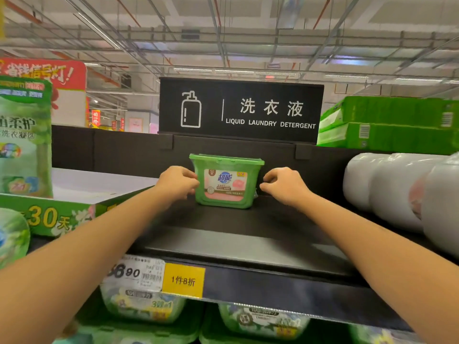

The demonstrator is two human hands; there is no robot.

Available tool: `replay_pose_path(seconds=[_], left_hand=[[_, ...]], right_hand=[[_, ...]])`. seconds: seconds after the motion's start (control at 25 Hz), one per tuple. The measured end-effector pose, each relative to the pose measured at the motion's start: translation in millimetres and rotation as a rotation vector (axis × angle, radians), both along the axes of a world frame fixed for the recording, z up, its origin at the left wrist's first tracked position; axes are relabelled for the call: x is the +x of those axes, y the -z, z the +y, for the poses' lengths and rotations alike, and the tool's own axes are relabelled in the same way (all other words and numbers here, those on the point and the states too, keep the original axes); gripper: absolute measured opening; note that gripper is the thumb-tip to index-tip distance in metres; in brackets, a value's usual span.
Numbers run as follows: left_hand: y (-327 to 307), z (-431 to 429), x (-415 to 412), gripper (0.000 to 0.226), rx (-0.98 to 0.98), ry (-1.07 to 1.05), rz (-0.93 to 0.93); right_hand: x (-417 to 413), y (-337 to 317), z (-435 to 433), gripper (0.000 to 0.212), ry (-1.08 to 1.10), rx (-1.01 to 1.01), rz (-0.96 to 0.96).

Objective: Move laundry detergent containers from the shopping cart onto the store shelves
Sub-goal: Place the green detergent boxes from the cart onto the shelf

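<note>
detergent tub (226, 184), green, lid on, upright near the back of the black top shelf (248, 234), just below the liquid laundry detergent sign (241, 109). our left hand (177, 182) grips its left wall, fingers (192, 181) curled against it. our right hand (283, 186) at the right wall, fingers curled; contact we cannot tell. white wrapped packs (397, 189) well to the right. price tags (159, 274) on the shelf edge.

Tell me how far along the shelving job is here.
Done: one green tub stands upright on the black top shelf, below the detergent sign. In hand: the left hand and right hand flank it with curled fingers; whether they grip it is unclear. Left: unknown, since the cart is out of view.
</note>
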State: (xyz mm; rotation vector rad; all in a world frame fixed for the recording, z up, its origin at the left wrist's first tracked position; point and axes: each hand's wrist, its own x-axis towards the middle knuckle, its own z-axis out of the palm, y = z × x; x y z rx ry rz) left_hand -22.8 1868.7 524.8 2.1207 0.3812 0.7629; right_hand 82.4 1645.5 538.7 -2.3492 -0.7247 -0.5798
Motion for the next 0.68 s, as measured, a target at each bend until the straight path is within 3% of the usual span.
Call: replay_pose_path(seconds=[0.08,0.28,0.4,0.52,0.68], left_hand=[[0.0,-19.1,-27.8,0.022,-0.036,0.111,-0.13],[26.9,-61.8,-111.1,0.016,-0.038,0.333,-0.446],[65.5,-81.5,-155.9,0.016,-0.102,0.482,-0.516],[115.7,-103.0,-183.0,0.014,-0.196,0.662,-0.407],[209.5,-133.3,-192.2,0.018,-0.361,0.792,-0.123]], right_hand=[[-30.3,-3.0,-15.2,0.01,-0.078,0.129,-0.035],[-117.9,28.2,-68.0,0.012,-0.117,0.374,-0.275],[-184.1,75.5,-103.3,0.013,-0.096,0.541,-0.359],[-240.7,137.0,-129.9,0.013,-0.103,0.703,-0.265],[-301.3,234.4,-165.0,0.017,0.074,0.742,-0.056]])
